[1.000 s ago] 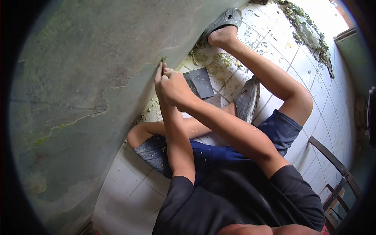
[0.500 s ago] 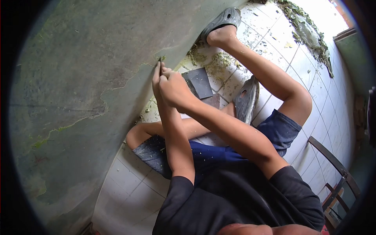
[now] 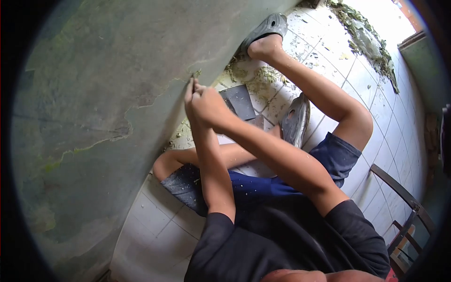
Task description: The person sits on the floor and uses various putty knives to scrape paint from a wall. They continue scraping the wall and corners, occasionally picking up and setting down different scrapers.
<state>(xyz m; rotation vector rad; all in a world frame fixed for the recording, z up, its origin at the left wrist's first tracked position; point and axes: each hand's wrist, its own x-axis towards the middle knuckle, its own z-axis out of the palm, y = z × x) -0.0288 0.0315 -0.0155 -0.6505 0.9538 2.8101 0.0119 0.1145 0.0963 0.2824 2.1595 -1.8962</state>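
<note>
low against the wall [image 3: 94, 70], both hands clasp a thin scraper [image 3: 191, 82]: left hand [image 3: 190, 96] narrow along it, right hand [image 3: 206, 104] wrapped behind. tip sits at the peeling paint edge [image 3: 155, 96]. best kept shallow, pushing steadily. flakes [image 3: 244, 70] litter tiles [image 3: 155, 225] beyond.

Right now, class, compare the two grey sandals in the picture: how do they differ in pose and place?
The far sandal is worn on a foot, sole toward the floor, close to the wall. The near sandal is tipped on its edge, opening showing, farther from the wall beside the bent knee. Both are grey, perforated, and lie on the littered white tiled floor.
</note>
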